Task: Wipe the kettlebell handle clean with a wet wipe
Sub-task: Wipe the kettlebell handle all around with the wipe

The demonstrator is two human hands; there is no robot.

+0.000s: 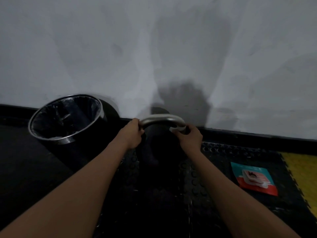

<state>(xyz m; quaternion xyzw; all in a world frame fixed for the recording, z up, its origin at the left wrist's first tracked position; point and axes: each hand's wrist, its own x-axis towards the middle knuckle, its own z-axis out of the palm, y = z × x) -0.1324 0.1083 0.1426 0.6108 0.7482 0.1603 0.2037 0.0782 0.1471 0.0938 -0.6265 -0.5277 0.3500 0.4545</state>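
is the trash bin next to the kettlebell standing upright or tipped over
Tipped: the trash bin leans with its open, bag-lined mouth turned toward the camera.

I note a dull silver kettlebell handle over a black kettlebell body. White wet wipe on it. Bin: black, shiny silver rim, black liner. Floor mat black with raised round studs; yellow tile beside it. Wipe packet teal and red. Wall pale grey, mottled.
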